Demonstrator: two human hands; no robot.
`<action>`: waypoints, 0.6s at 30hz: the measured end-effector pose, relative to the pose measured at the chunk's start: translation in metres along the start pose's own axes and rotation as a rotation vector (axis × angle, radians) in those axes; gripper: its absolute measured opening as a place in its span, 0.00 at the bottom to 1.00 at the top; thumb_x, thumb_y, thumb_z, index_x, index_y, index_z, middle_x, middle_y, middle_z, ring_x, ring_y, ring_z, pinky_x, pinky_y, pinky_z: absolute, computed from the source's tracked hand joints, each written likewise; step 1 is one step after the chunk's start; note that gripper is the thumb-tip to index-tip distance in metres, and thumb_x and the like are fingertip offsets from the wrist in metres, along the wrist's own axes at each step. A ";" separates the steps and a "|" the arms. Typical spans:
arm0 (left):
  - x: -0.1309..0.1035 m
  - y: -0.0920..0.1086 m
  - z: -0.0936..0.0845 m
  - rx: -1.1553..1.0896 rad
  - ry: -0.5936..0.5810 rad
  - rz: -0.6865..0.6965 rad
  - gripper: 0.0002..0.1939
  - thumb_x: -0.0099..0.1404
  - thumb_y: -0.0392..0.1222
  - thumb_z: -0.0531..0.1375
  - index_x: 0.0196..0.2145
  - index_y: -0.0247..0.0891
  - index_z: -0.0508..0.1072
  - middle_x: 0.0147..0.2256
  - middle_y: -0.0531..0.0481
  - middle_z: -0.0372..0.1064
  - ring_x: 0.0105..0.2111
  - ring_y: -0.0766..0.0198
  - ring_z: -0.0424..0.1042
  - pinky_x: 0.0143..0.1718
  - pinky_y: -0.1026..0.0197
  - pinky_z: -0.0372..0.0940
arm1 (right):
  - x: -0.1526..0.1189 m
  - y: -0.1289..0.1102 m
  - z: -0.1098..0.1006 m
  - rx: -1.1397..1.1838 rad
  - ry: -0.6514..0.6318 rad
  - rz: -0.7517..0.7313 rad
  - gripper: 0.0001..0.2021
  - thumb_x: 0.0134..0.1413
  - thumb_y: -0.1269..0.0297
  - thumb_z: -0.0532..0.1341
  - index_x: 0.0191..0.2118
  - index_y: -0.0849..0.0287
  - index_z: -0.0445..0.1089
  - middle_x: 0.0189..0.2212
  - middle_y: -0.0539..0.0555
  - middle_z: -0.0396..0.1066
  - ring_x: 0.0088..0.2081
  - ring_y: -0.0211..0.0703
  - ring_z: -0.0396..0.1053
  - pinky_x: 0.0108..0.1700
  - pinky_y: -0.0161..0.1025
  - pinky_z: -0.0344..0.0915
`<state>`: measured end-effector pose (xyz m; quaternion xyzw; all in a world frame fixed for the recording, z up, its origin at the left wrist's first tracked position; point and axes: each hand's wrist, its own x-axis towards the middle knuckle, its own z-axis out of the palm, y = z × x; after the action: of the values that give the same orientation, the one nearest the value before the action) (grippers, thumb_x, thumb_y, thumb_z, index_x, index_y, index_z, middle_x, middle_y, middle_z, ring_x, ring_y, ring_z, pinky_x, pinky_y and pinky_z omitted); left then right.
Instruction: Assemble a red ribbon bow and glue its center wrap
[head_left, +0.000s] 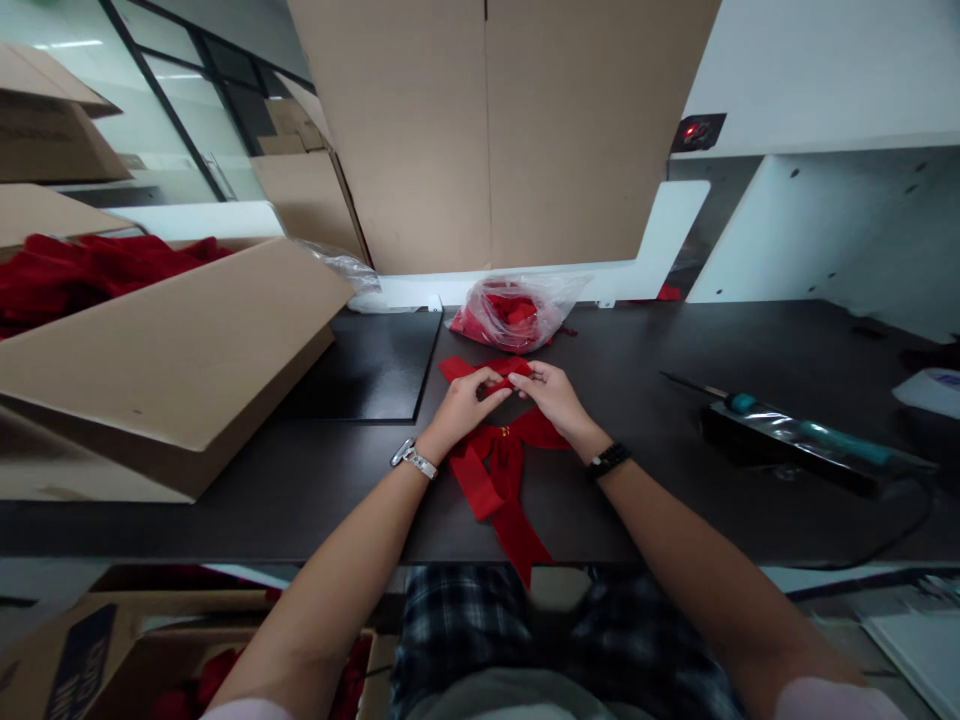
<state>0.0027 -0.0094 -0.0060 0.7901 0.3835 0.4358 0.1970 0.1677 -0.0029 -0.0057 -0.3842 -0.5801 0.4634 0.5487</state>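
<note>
Both left hand and right hand apparently pinch red ribbon.

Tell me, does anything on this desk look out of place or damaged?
Nothing looks spilled or damaged. One thing seems slightly askew: the red fabric bow with a gold-coloured tie has a tail reaching past the front edge of the flat, dark tabletop, while the rest lies on the surface.

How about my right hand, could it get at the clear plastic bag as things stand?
Probably yes: the clear plastic bag lies just beyond your right hand with no barrier showing, though its fingers are busy holding red ribbon.
</note>
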 end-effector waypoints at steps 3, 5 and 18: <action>0.000 -0.002 0.002 -0.017 -0.026 0.004 0.08 0.64 0.43 0.58 0.35 0.35 0.72 0.32 0.49 0.73 0.31 0.66 0.70 0.35 0.65 0.63 | 0.001 0.000 0.000 -0.009 0.011 0.000 0.16 0.39 0.52 0.66 0.27 0.60 0.67 0.22 0.49 0.66 0.25 0.36 0.62 0.30 0.37 0.61; 0.000 -0.004 0.003 -0.039 -0.046 -0.010 0.09 0.63 0.43 0.58 0.36 0.34 0.73 0.32 0.49 0.74 0.31 0.66 0.71 0.34 0.65 0.63 | 0.001 0.001 -0.001 -0.016 0.016 0.000 0.16 0.40 0.52 0.65 0.27 0.60 0.67 0.22 0.49 0.66 0.25 0.36 0.63 0.30 0.37 0.62; 0.002 -0.013 0.004 -0.199 -0.123 -0.154 0.11 0.61 0.45 0.58 0.32 0.33 0.72 0.25 0.51 0.69 0.25 0.68 0.64 0.29 0.66 0.58 | 0.001 0.002 -0.002 -0.051 0.024 -0.001 0.17 0.42 0.49 0.63 0.28 0.59 0.67 0.22 0.50 0.67 0.25 0.38 0.63 0.31 0.38 0.61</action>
<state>0.0007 0.0006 -0.0155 0.7602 0.3850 0.4060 0.3301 0.1695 -0.0009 -0.0076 -0.4033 -0.5856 0.4435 0.5457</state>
